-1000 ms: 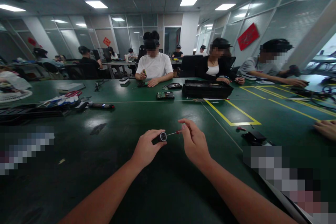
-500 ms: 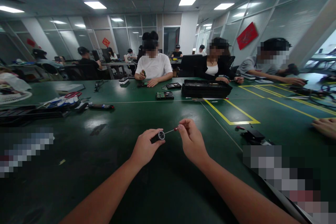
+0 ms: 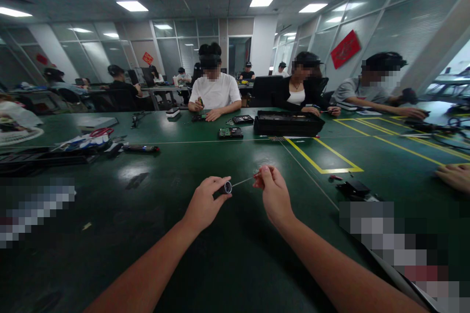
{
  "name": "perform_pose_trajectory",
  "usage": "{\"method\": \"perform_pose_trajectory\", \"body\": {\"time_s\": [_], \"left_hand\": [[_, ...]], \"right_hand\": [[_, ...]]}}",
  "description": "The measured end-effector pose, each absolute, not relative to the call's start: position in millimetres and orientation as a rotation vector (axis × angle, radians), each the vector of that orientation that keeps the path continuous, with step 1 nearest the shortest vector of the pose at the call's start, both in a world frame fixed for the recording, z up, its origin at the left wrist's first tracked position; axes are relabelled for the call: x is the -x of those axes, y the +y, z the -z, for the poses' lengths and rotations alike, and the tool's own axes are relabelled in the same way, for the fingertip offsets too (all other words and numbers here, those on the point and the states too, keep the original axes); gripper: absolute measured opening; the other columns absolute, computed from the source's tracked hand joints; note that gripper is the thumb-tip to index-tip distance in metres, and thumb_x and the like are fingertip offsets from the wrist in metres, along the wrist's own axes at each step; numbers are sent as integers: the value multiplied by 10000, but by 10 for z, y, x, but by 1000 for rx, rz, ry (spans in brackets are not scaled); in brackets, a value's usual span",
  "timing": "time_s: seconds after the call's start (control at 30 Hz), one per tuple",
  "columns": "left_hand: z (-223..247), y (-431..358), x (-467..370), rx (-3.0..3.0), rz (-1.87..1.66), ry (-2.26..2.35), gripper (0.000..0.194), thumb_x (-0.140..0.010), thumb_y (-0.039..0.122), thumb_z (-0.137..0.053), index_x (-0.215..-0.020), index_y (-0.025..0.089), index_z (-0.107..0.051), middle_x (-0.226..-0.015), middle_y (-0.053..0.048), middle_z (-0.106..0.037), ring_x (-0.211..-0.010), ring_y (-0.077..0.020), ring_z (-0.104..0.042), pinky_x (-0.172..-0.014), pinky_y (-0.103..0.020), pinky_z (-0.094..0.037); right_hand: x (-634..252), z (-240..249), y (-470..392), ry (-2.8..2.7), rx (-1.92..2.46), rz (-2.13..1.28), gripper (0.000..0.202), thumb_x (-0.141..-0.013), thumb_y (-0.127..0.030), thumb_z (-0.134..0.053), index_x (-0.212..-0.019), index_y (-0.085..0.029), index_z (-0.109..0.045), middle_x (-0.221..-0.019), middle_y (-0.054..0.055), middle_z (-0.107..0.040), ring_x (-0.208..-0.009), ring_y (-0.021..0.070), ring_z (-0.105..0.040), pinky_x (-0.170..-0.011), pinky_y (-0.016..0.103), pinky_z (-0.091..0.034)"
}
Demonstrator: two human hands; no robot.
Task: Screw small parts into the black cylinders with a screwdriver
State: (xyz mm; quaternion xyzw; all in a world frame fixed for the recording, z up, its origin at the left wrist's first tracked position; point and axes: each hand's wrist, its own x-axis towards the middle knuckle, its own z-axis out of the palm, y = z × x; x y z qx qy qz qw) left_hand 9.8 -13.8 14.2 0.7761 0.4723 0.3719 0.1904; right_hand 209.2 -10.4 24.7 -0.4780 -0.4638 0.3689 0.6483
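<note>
My left hand (image 3: pixel 204 201) is wrapped round a short black cylinder (image 3: pixel 221 190) whose pale-rimmed round end faces me and to the right. A thin metal screwdriver shaft (image 3: pixel 242 182) runs between that end and my right hand (image 3: pixel 272 190). The fingers of my right hand are closed on the screwdriver's handle, mostly hidden by them. The tip of the shaft lies at the cylinder's rim; whether it goes inside cannot be told. Both hands are above the green table (image 3: pixel 154 244).
Ahead stand a long black case (image 3: pixel 288 124) and a green circuit board part (image 3: pixel 230 133). A dark cylindrical tool (image 3: pixel 141 149) lies left, near red-handled pliers (image 3: pixel 102 132). Black parts (image 3: pixel 354 189) lie right, near another person's hand (image 3: pixel 454 177). People sit across the table.
My right hand has moved slightly right, away from the cylinder, and more of the shaft shows between my hands. The cylinder has turned and shifted slightly in my left hand.
</note>
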Motion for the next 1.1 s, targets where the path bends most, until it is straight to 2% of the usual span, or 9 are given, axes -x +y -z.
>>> {"method": "perform_pose_trajectory", "body": {"time_s": [0.5,0.67,0.77,0.93,1.03,1.1], "left_hand": [[-142,-147,-105,-2159,-1056,1299,455,-859,209,-716,-1297,300,-638,-1224,-42,-678,-1142,-231,-614,-1007,-427,-485],[-149,-142,-121,-2172,-1082,1292,429,-838,175,-723,-1252,272,-668,-1179,-59,-700,-1101,-237,-635,-996,-440,-493],[-147,-140,-118,-2166,-1084,1306,422,-835,172,-721,-1243,269,-675,-1174,-63,-700,-1095,-237,-636,-988,-442,-497],[-117,-140,-112,-2163,-1052,1311,435,-830,168,-725,-1243,294,-677,-1174,-53,-693,-1103,-241,-629,-981,-436,-495],[-109,-134,-113,-2149,-1029,1328,440,-831,163,-721,-1247,297,-675,-1176,-47,-690,-1104,-240,-626,-978,-428,-493],[-116,-128,-111,-2136,-1036,1342,435,-835,160,-718,-1248,290,-674,-1179,-47,-689,-1108,-236,-624,-988,-427,-485]], "right_hand": [[-2054,-333,-215,-1310,1105,-689,245,-986,-429,-469,-930,-223,-590,-800,21,-647,-743,184,-615,-703,325,-490],[-2091,-322,-184,-1342,1122,-725,243,-963,-438,-516,-931,-215,-606,-682,-16,-598,-587,156,-551,-576,293,-440],[-2110,-331,-193,-1370,1066,-756,195,-950,-399,-526,-943,-222,-607,-674,-26,-589,-586,154,-547,-559,281,-427],[-2094,-384,-243,-1424,1142,-681,307,-967,-452,-489,-811,-224,-622,-648,-15,-587,-593,162,-550,-574,289,-405],[-2086,-384,-251,-1457,1181,-627,270,-980,-419,-465,-971,-222,-650,-760,9,-647,-669,179,-593,-614,302,-421],[-2088,-368,-250,-1480,1163,-639,246,-984,-365,-447,-1101,-233,-618,-814,9,-657,-708,184,-604,-631,303,-428]]}}
